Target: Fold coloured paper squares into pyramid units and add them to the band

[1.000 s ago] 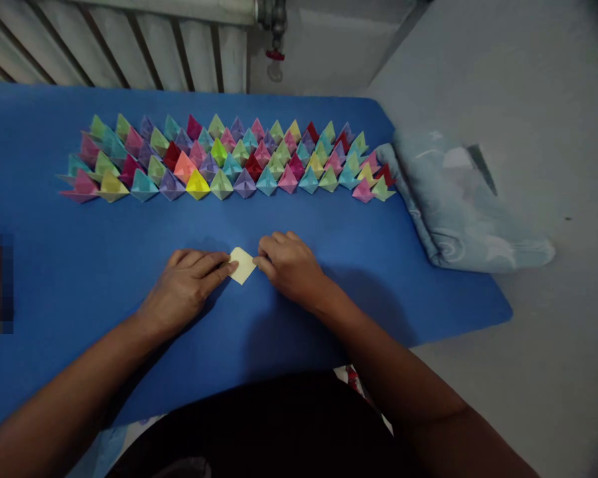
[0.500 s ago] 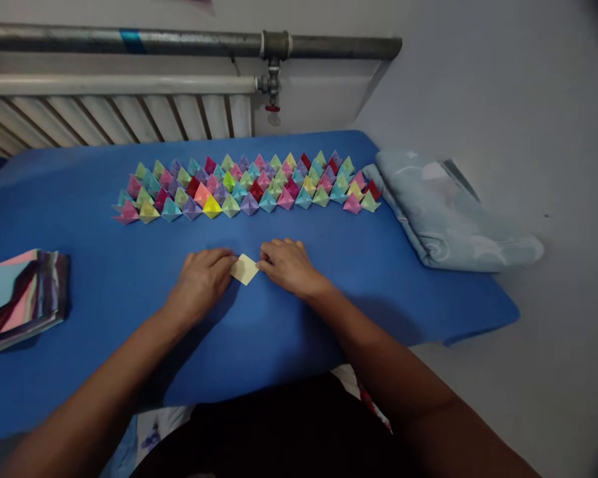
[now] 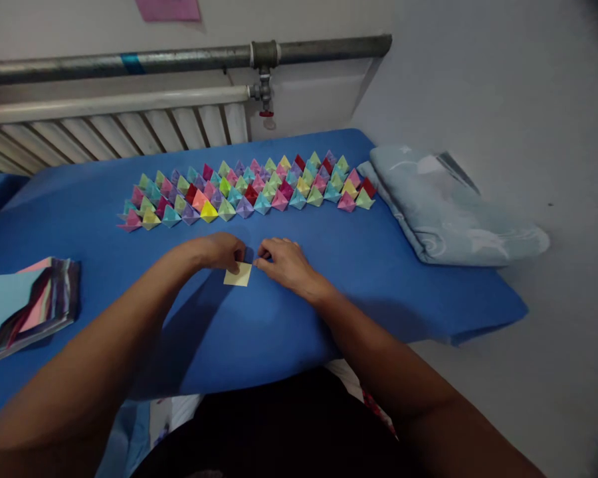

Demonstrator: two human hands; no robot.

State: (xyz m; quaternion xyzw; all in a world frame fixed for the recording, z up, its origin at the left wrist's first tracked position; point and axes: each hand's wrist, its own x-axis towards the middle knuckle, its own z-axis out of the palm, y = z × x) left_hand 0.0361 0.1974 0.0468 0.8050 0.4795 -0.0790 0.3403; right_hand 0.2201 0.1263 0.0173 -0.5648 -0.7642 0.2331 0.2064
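A small pale yellow paper square lies on the blue cover, in front of several rows of folded paper boats. My left hand comes over its top edge, the thumb on the near face and the fingers curled behind, gripping it. At the paper's upper right corner is my right hand, its fingers curled and the thumb and forefinger tips pinched at that corner. How much paper lies between those tips is too small to see. Pink, green, blue, purple, red and yellow paper boats stand close together beyond both hands.
A stack of coloured paper lies at the left on the blue-covered surface. To the right sits a folded grey-green blanket. Behind are a radiator, a metal pipe and a valve with a red handle.
The paper has turned from a diamond position to nearly square on and shifted slightly left. My left hand has swung over its top edge; my right hand stays by its corner. The view has tilted.
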